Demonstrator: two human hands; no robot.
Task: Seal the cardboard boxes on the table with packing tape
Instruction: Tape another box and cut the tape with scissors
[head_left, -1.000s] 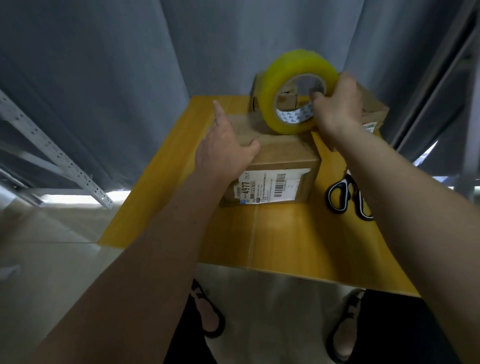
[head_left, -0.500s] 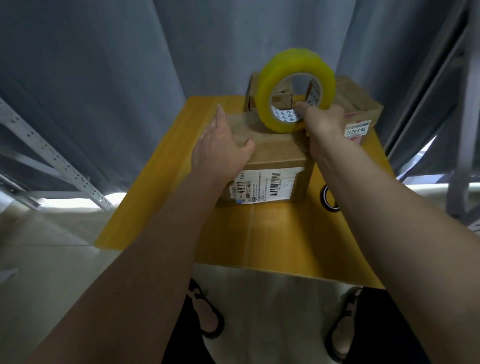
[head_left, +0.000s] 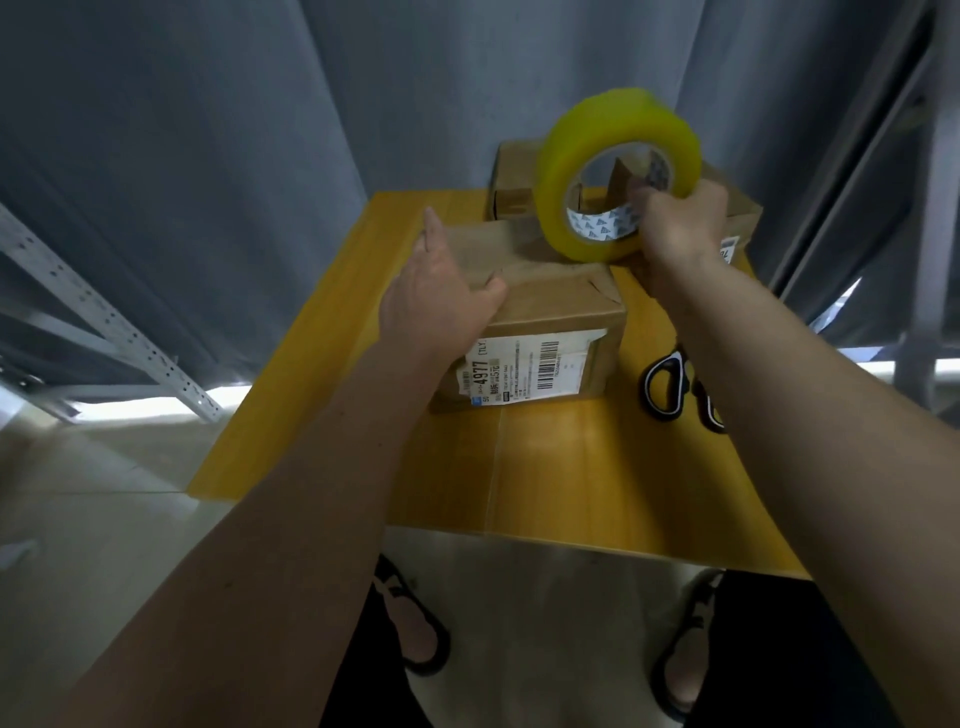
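Near box: a closed cardboard box with a white shipping label on its front face, standing on the yellow table towards the far half, its top creased and glossy in places; whether tape already covers the seam I cannot tell.
Tape roll: a yellow packing tape roll stands on edge at the far right corner of the box top, its lower rim touching or just above the cardboard.
Far box: a 2nd cardboard box sits just behind the 1st, partly hidden by the roll, with a flap seen through the core standing up.
Step in hand: by my judgement, taping the top of the near box, 1 of 2 boxes in view.
Next move: likely a steady pull of the roll along the top while the other hand holds the box down, then a cut.
Right hand: the right hand grips the roll's near rim, fingers curled into the core and pinching it, wrist raised.
Left hand: the left hand lies flat on the left part of the box top, fingers straight and together, thumb spread across the lid.
Scissors: black-handled scissors lie on the table right of the box, partly under the right forearm.
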